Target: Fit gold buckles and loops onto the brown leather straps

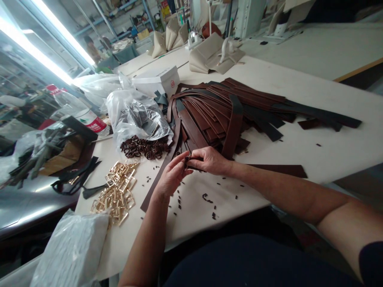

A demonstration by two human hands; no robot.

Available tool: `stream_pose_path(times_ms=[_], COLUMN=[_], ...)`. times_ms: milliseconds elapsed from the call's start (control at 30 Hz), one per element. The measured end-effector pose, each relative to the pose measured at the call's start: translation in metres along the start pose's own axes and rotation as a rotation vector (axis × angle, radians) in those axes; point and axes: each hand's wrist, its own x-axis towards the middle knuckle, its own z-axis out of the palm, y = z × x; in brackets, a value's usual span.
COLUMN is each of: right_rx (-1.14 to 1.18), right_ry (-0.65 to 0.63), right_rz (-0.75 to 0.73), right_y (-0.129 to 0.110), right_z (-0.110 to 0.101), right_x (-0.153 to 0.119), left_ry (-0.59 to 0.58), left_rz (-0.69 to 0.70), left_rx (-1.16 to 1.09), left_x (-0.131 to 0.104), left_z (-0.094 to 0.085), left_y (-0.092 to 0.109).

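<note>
My left hand point(172, 177) and my right hand point(211, 159) meet above the front of the table, fingertips close together. The left fingers pinch a small dark piece, probably a leather loop, partly hidden by the fingers. My right hand closes round a brown leather strap point(281, 170), whose far part shows beyond the right forearm. Just behind the hands lies a large fanned pile of brown leather straps point(206, 115). To the left are a heap of gold buckles point(116, 191) and a pile of small dark brown leather loops point(143, 147).
Small dark scraps point(206, 198) are strewn before me on the white table point(338, 97). A clear plastic bag point(131, 107), a white box point(157, 81) and a plastic bottle point(89, 117) stand behind. A wrapped white packet point(72, 247) lies at the near left corner.
</note>
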Motion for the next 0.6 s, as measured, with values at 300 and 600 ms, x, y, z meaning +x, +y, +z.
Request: stream_pose_path(times_ms=[300,600], right_rx=[-0.056,-0.271], right_ry=[-0.020,-0.006], right_rz=[0.042,0.117], right_y=[0.001,-0.021], right_z=[-0.004,-0.030], right_x=[0.001,-0.003], left_ry=[0.143,0.041], left_rz=[0.124,0.135], left_rx=[-0.025,0.213], left_x=[0.005,-0.005], left_z=[-0.007,-0.006], left_y=[0.002,0.008])
